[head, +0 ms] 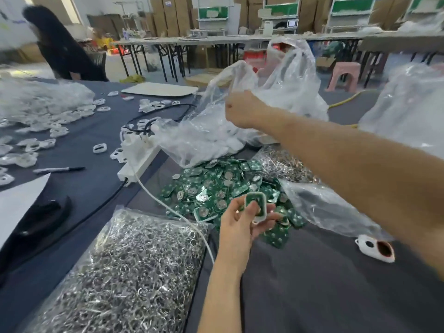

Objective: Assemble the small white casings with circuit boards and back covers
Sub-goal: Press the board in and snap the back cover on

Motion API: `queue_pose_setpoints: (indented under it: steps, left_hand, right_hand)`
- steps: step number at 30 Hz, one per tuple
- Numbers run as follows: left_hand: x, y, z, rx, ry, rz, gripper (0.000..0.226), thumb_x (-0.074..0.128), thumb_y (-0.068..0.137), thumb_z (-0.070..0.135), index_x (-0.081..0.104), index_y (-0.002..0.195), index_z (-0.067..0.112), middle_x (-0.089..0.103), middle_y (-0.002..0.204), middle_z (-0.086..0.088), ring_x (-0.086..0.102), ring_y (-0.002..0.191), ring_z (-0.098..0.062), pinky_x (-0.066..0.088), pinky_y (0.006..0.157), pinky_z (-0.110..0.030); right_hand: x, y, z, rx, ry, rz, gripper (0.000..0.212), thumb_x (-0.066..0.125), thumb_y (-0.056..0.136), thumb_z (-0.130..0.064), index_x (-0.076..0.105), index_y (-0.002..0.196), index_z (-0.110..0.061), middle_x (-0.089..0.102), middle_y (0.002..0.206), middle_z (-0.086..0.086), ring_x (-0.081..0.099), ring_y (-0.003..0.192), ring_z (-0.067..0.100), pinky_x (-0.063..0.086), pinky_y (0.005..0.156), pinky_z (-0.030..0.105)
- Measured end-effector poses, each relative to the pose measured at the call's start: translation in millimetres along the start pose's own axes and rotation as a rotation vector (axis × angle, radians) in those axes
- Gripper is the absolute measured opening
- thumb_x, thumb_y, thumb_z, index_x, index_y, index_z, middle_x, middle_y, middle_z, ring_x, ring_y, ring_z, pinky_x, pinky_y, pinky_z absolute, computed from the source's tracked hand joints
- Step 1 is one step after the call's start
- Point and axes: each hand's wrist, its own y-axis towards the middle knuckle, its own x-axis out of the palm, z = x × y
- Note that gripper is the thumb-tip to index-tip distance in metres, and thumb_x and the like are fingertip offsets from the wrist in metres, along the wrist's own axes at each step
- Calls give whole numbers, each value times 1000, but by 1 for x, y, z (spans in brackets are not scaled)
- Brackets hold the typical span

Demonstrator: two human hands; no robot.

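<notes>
Folding tables [216, 40], stacked cardboard boxes [173, 13], pink stool [344, 75].

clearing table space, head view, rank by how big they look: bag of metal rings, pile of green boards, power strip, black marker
1. bag of metal rings, though nearest the camera
2. pile of green boards
3. power strip
4. black marker, similar length but thinner

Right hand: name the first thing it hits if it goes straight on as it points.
The clear plastic bag: the right hand grips its rim, so more of that film probably comes first; depth is unclear.
</notes>
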Motion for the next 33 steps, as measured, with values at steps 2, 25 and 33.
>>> queue_pose_setpoints:
  steps: [2, 25, 33]
  left_hand:
    - [-5, 3, 2, 7, -62, 15, 23, 60, 88, 18, 55, 106, 4, 73, 91, -17, 72, 76, -27, 57, 64, -27]
    - [-10, 5, 0, -23, 0, -7, 19, 56, 94, 14, 53, 110, 4, 73, 89, -15, 72, 75, -27, 56, 64, -27]
    - [-9, 7, 1, -21, 18, 0, 27, 60, 82, 20, 55, 104, 4, 73, 89, -19, 73, 73, -26, 57, 59, -25]
  right_hand:
    - [26, 25, 5, 35, -120, -102, 30, 35, 94, -3, 37, 65, -13, 41, 71, 4, 44, 74, 24, 31, 54, 20]
    - [46, -69, 7, -482, -460, -569, 21, 50, 89, -15, 71, 90, -17, 55, 96, -7, 45, 103, 6, 19, 116, 46]
    - [-19, 9, 94, 8, 177, 331, 25, 51, 94, -17, 62, 115, -12, 49, 139, 14, 52, 119, 21, 36, 98, 22]
